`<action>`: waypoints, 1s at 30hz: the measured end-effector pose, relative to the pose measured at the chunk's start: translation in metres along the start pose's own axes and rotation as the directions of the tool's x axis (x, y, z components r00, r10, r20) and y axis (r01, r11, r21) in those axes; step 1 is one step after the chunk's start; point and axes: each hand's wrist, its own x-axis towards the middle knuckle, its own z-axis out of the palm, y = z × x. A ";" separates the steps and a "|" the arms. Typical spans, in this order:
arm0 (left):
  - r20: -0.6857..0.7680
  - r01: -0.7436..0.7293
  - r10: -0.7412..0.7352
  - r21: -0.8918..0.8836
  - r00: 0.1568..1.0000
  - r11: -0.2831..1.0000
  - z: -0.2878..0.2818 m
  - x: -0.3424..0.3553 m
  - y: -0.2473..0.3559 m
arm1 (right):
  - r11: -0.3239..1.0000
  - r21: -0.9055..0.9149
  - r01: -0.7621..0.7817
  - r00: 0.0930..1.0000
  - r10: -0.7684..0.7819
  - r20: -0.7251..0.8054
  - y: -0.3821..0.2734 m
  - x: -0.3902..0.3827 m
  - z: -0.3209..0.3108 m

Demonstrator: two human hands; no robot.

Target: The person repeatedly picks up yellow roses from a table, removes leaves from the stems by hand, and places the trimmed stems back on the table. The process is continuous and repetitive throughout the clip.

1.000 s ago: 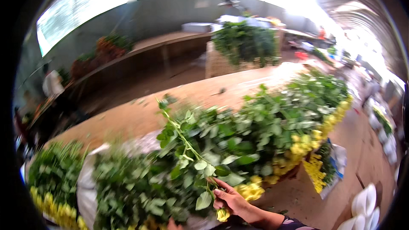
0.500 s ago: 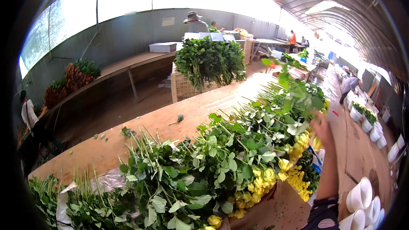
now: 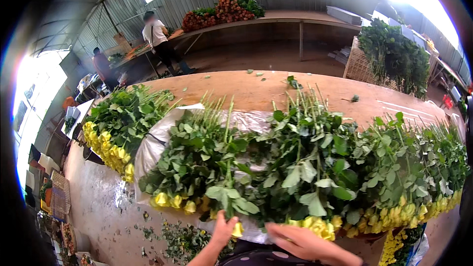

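Now, line by line:

Left hand: the left hand (image 3: 223, 226) rises from the lower middle of the frame with its fingers closed around the stem of a yellow rose (image 3: 238, 228), just above the bloom.

Right hand: the right hand (image 3: 300, 241) lies flat and open at the bottom edge, right of centre, fingers stretched toward the left, gripping nothing; its fingertips are close to the heads of the long row of yellow roses (image 3: 315, 172).

Held rose: it stands nearly upright at the near edge of the pile, its bloom beside the left hand and its leaves spreading just above the fingers.

Row of roses: the stems lie across the wooden table (image 3: 256, 88), blooms toward the lower edge, cut ends pointing to the upper part of the frame; the row runs from the centre to the right edge.

Plastic sheet: a pale plastic sheet (image 3: 148, 148) lies under the middle part of the pile, left of centre.

Second bunch: a separate bunch of yellow roses (image 3: 118, 123) sits at the left of the frame, apart from the main row.

Floor: the concrete floor (image 3: 98, 202) at lower left carries scattered leaf trimmings (image 3: 185, 239).

Background: a person in a white shirt (image 3: 155, 37) stands at a long bench at upper left, red flowers (image 3: 219, 10) are heaped on it at the top centre, and a crate of greenery (image 3: 389, 56) stands at upper right.
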 end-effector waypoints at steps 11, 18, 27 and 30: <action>0.066 -0.132 0.187 0.920 0.980 0.368 -0.050 0.128 -0.059 | 0.055 0.993 -0.106 0.717 0.696 0.038 0.037 0.134 0.112; 0.360 -0.604 0.531 0.684 0.767 0.409 -0.100 0.146 -0.091 | 0.470 0.879 -0.080 0.795 0.562 -0.228 -0.036 0.080 0.078; 0.723 0.726 0.174 -0.686 0.669 0.059 -0.081 0.078 -0.049 | 0.181 0.984 0.006 0.605 0.782 -0.148 0.132 0.112 0.192; 0.725 0.682 0.237 -0.689 0.647 0.245 -0.078 0.087 -0.074 | 0.236 0.971 0.045 0.627 0.750 -0.212 0.104 0.110 0.175</action>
